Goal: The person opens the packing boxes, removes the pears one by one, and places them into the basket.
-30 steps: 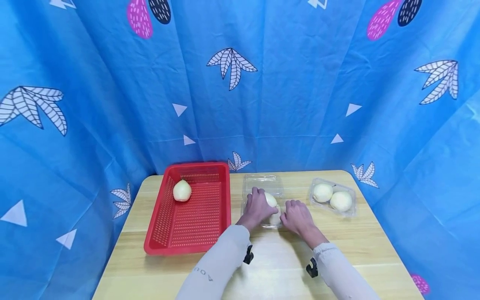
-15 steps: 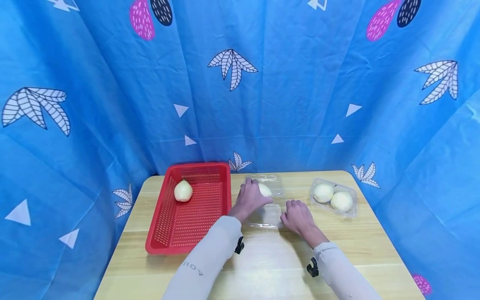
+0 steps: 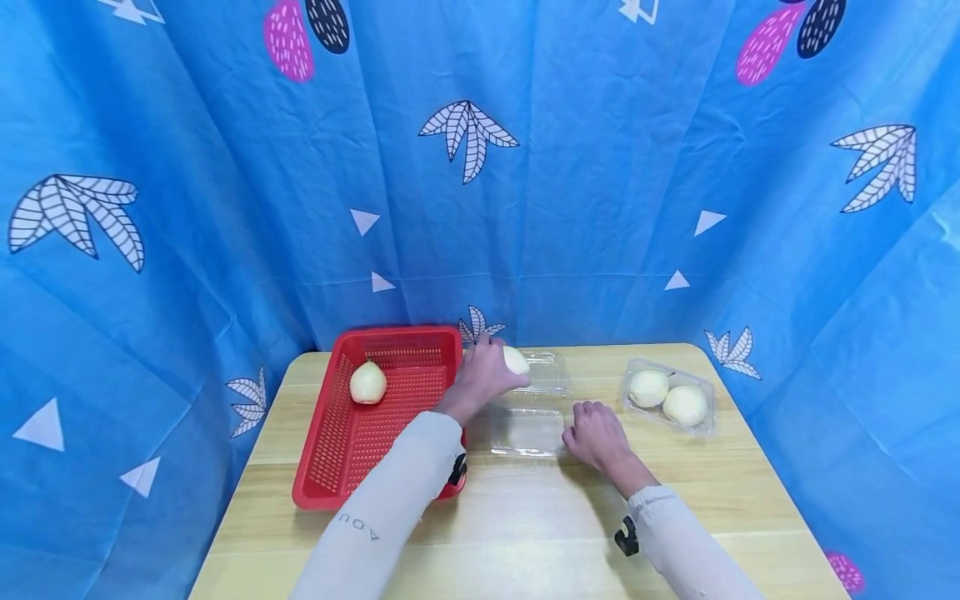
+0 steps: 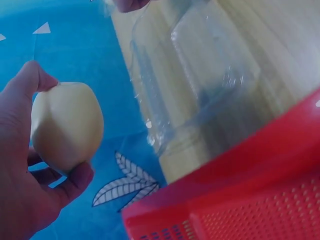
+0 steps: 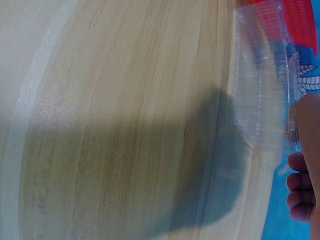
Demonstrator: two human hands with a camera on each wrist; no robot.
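A pale yellow pear (image 4: pixel 70 125) is gripped in my left hand (image 3: pixel 483 371), thumb and fingers around it. In the head view, that hand is raised near the basket's right rim, overlapping the left side of the raised lid. An open clear plastic clamshell box (image 3: pixel 527 433) lies in front of me, its lid (image 3: pixel 546 372) folded back toward the curtain. My right hand (image 3: pixel 596 435) holds the right edge of this box with curled fingers (image 5: pixel 298 181), seen at the border of the right wrist view. The box's tray has no pear in it.
On the left stands a red perforated basket (image 3: pixel 397 433) with one pear (image 3: pixel 367 383) inside. A second clear box (image 3: pixel 701 427) with two pears (image 3: pixel 684 405) sits at the right. A blue patterned curtain (image 3: pixel 480 225) hangs behind the wooden table (image 3: pixel 540 533).
My left hand has lifted the pear out of the clear box and carried it back and to the left, toward the basket. My right hand has stayed at the box's edge.
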